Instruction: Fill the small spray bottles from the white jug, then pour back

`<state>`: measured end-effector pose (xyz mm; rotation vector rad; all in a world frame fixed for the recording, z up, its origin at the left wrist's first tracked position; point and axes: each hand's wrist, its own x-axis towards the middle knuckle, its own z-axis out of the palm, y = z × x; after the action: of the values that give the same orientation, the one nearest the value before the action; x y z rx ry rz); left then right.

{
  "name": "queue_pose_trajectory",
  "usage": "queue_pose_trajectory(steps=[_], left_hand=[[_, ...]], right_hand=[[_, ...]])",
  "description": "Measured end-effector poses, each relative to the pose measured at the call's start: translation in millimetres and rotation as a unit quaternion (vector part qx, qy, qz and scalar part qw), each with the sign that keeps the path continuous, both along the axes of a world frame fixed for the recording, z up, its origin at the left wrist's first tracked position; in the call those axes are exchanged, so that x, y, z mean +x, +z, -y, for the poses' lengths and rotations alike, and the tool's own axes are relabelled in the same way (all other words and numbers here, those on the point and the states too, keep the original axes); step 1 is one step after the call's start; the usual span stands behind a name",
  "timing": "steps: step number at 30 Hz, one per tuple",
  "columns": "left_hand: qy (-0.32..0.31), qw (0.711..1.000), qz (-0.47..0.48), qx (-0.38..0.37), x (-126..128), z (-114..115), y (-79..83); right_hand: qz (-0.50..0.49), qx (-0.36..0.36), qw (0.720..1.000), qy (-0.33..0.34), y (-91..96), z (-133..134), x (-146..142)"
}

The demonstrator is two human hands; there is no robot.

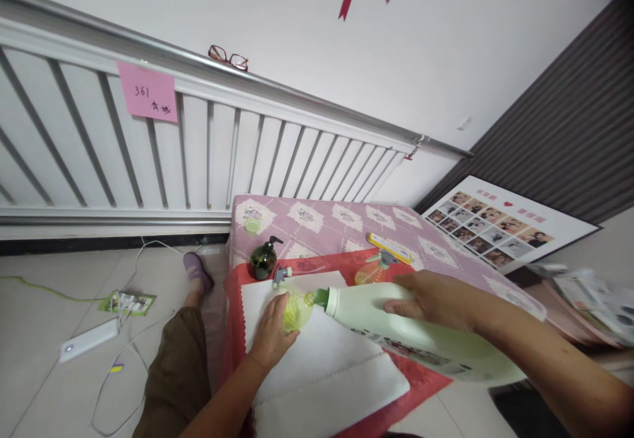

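Observation:
My left hand [271,335] is wrapped round a small yellow, see-through spray bottle [296,311] whose trigger head is off. My right hand [436,298] grips a large pale green detergent jug [421,342], tilted on its side. The jug's green spout meets the small bottle's mouth; whether liquid is flowing I cannot make out. A loose grey trigger sprayer [282,275] lies just beyond the small bottle. Behind it stands a dark pump bottle [263,259]. Another spray bottle with an orange tint [374,271] is near the jug, partly covered by it.
A white cloth [327,385] lies on a red sheet over the patterned table cover [347,217]. A pale green cap [253,224] and a yellow-edged box [389,248] rest on the cover. Power strip [129,303] and cables are on the floor at left.

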<state>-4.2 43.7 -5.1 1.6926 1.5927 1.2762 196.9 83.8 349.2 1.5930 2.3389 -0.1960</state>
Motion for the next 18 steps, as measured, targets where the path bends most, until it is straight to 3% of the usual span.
queue_pose_trajectory(steps=[12, 18], left_hand=[[0.003, 1.000, -0.007, 0.006, -1, 0, -1.7], [0.014, 1.000, -0.008, 0.012, 0, -1, -4.3]], right_hand=[[0.008, -0.004, 1.000, 0.001, -4.4, -1, 5], [-0.059, 0.000, 0.998, 0.002, -27.8, 8, 25]])
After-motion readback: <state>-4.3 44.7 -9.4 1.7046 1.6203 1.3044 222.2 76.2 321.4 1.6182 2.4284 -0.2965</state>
